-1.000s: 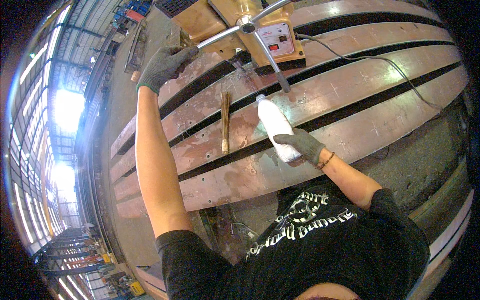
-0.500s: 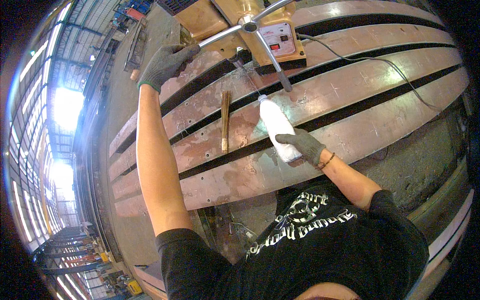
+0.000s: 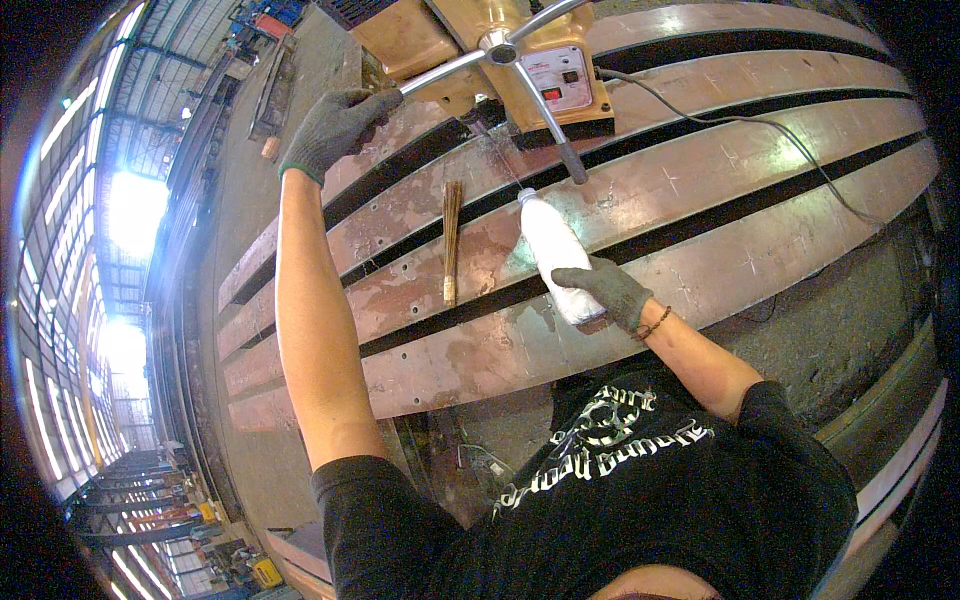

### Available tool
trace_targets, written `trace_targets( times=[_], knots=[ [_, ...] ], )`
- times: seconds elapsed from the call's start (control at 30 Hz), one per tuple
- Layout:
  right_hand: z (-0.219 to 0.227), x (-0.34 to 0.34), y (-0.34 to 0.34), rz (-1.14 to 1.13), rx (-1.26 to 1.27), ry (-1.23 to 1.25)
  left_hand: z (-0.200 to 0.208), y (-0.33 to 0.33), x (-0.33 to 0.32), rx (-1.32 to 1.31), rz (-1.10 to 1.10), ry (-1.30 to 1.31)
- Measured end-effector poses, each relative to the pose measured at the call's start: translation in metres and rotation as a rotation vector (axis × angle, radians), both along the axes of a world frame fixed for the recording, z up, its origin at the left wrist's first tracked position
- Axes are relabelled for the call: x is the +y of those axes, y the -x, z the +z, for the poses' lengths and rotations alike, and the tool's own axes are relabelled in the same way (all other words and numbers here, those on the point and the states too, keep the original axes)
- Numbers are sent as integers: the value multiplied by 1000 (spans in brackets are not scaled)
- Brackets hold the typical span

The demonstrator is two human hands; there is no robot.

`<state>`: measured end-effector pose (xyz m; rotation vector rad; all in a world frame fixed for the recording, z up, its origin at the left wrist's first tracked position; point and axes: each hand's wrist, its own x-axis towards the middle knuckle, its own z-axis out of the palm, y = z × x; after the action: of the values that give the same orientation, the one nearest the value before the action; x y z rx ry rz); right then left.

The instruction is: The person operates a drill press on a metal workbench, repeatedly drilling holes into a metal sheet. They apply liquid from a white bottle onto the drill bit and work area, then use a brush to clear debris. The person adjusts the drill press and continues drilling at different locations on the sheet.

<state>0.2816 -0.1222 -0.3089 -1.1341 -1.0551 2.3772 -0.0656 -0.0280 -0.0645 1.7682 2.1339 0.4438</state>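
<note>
Left hand (image 3: pixel 345 130) and right hand (image 3: pixel 612 292) are well apart. Beneath them lie long steel plates (image 3: pixel 700 175); ahead of the right stands a yellow drill press (image 3: pixel 560 80), its metal spoke (image 3: pixel 440 73) clasped by the left. The right clutches a white plastic bottle (image 3: pixel 553 240) low down, probably squeezable, slippery if wet, best gripped round its body. Between the hands lies a twig brush (image 3: pixel 451 240).
</note>
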Motion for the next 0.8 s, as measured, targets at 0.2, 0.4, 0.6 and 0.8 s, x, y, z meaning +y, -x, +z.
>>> trace_targets(
  times=[0.2, 0.4, 0.6, 0.8],
  knots=[
    [-4, 2, -1, 6, -28, -63, -2, -2, 1, -4, -14, -13],
    [-4, 1, -1, 5, -31, -27, -9, 8, 2, -24, -31, -35],
    [4, 3, -4, 27, -55, -6, -12, 10, 5, -24, -40, -52],
    [0, 3, -3, 22, -51, 0, -12, 10, 4, -24, -19, -40]
  ],
)
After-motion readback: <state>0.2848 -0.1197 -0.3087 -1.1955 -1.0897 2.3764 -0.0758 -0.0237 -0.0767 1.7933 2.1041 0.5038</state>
